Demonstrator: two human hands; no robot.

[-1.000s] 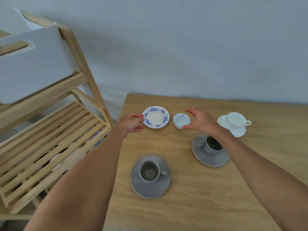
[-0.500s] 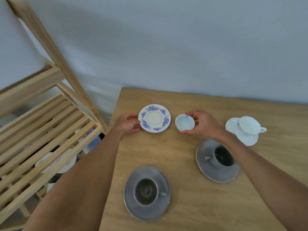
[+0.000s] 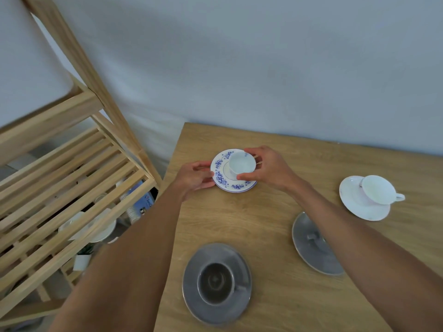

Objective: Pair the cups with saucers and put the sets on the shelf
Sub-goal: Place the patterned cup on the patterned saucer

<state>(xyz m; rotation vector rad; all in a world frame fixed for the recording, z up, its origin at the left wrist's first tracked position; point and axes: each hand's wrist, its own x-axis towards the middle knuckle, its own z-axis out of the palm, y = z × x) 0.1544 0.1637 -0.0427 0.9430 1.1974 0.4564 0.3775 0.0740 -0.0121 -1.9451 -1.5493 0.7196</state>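
The right hand (image 3: 271, 170) grips the small white handleless cup (image 3: 241, 163) on the blue-flowered white saucer (image 3: 221, 174), whose left rim the left hand (image 3: 194, 179) pinches, both arms outstretched over the light wooden desk (image 3: 271, 219), beside a slatted wooden shelf (image 3: 72, 178) and grey wall

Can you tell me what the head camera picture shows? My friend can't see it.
Two hands hold a tea set on a wooden table: the right hand sets a small white cup on a blue-flowered saucer, whose edge the left hand grips. Nearby sit two grey sets and one white set; a wooden shelf stands left.
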